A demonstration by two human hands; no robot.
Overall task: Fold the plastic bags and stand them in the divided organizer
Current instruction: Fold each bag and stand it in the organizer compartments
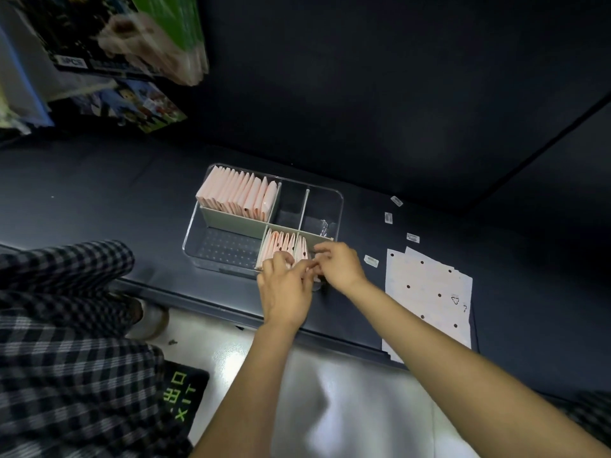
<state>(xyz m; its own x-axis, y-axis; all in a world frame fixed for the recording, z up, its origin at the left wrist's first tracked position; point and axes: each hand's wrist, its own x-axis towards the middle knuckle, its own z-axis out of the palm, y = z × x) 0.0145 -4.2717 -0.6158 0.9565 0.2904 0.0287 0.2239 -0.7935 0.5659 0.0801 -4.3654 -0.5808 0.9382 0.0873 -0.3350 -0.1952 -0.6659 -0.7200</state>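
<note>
Left hand (285,285) and right hand (337,264), fingers curled, pinching a folded bag (309,271) at the divided organizer (334,206) near edge; more folded pink bags (239,195) standing in its far-left compartment; flat bags (429,292) right of it.

Left hand (285,294) and right hand (337,265) are covering the near right corner of the clear plastic divided organizer (211,226); what the fingers (319,248) are pinching is not resolving. Small white labels (388,217) on the dark desk (99,193) are printing too small to read. Blurred colourful packages (132,38) are running off the top left edge. The stack of flat white perforated bags (429,292) is hiding its lower sheets.
</note>
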